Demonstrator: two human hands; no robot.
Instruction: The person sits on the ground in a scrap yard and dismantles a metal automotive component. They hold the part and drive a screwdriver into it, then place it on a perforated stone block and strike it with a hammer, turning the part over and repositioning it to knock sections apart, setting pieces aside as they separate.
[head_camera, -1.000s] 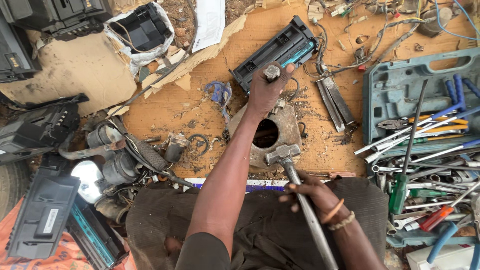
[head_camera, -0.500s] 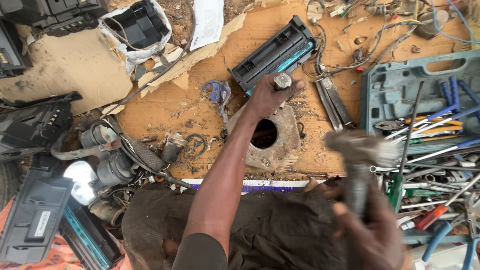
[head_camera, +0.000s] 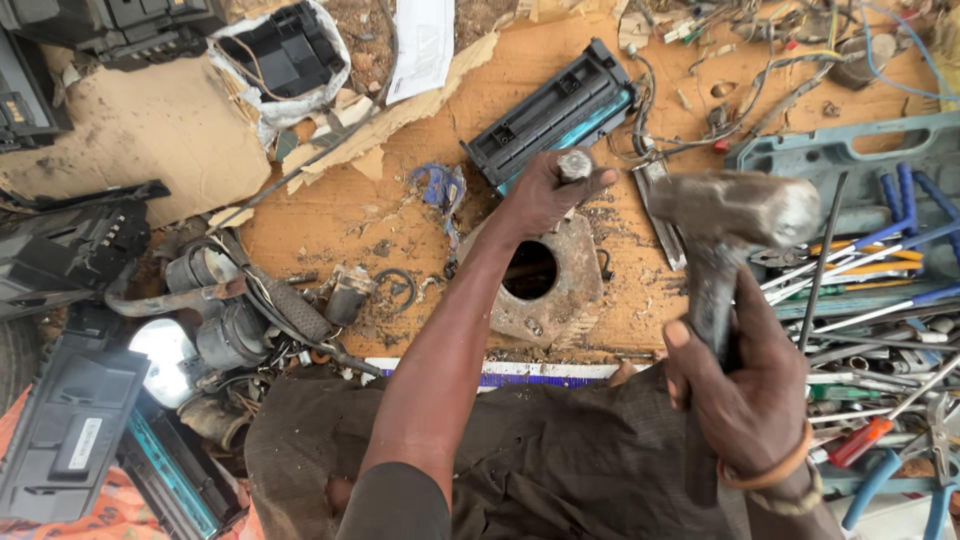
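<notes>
Dark short sleeve, orange bangles at right wrist (head_camera: 770, 478)

Single head view, steeply downward, close overhead.

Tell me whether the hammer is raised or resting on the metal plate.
Raised. The right hand grips the hammer, its head blurred, right of the plate; the left hand holds a metal rod upright.

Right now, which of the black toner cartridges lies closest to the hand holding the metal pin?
The toner cartridge with the teal edge, lying aslant on the orange board just above the left hand. The other cartridges lie far off at lower left.
</notes>
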